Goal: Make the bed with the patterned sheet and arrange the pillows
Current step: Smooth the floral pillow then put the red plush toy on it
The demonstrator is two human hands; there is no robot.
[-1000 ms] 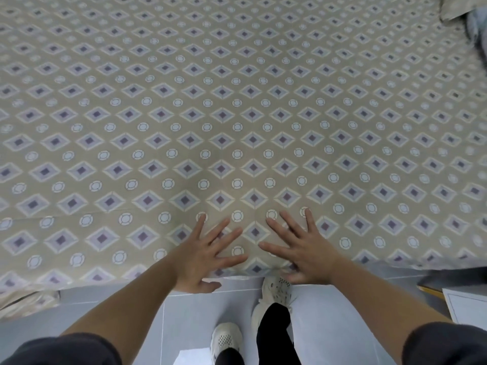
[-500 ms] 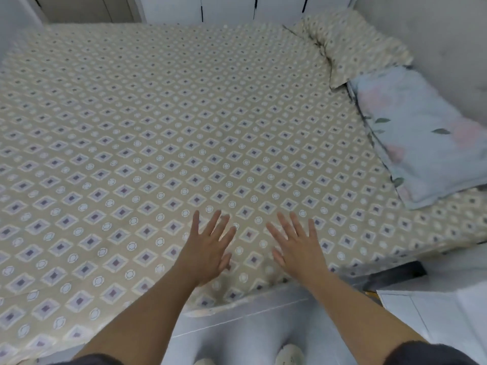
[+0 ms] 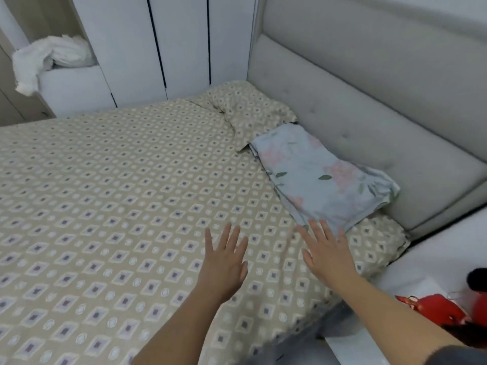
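Note:
The beige patterned sheet (image 3: 118, 196) with diamonds and circles lies spread flat over the whole bed. A pillow in the same pattern (image 3: 250, 109) lies crumpled at the far corner by the headboard. A light blue floral pillow (image 3: 321, 177) rests beside it, nearer to me. My left hand (image 3: 224, 262) hovers flat over the sheet, fingers spread, holding nothing. My right hand (image 3: 326, 254) is also spread open, its fingertips at the near corner of the floral pillow.
A grey padded headboard (image 3: 369, 106) runs along the right. White wardrobe doors (image 3: 163, 43) stand behind the bed, with a white cloth (image 3: 47, 59) bunched on a shelf at left. A white bedside surface (image 3: 434, 262) at right carries red items (image 3: 437, 312).
My view has lifted and swung right from the sheet's near edge toward the headboard. Both open hands have moved forward and right across the sheet, the right one reaching the floral pillow.

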